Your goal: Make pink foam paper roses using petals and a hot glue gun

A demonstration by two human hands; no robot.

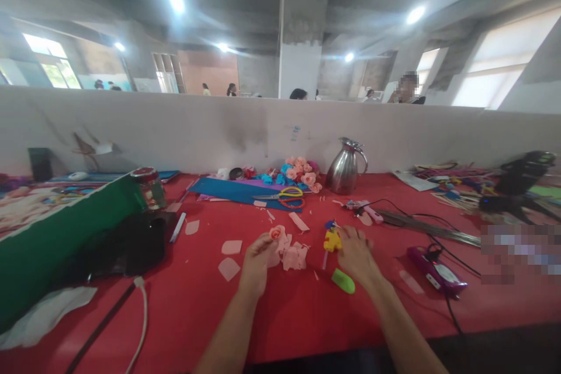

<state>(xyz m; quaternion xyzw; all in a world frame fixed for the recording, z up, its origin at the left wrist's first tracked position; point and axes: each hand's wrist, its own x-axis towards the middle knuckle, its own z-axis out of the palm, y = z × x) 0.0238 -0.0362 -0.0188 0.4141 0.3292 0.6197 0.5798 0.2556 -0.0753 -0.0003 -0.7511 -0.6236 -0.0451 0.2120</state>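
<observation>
My left hand (256, 260) pinches a small pink foam rose (276, 233) between thumb and fingers, just above the red table (184, 298). A loose heap of pink petal pieces (294, 256) lies right beside it. My right hand (357, 252) rests palm down on the table, fingers curled toward a yellow puzzle-shaped piece (332, 239). Whether it grips anything is unclear. A green oval piece (343, 281) lies near that wrist.
Yellow-handled scissors (284, 194) lie on blue foam sheets (232, 190) near finished foam roses (300, 170). A steel jug (344, 166) stands by the white partition. A purple glue gun (433, 272) with cable lies right; a green roll (65, 225) and black bag left.
</observation>
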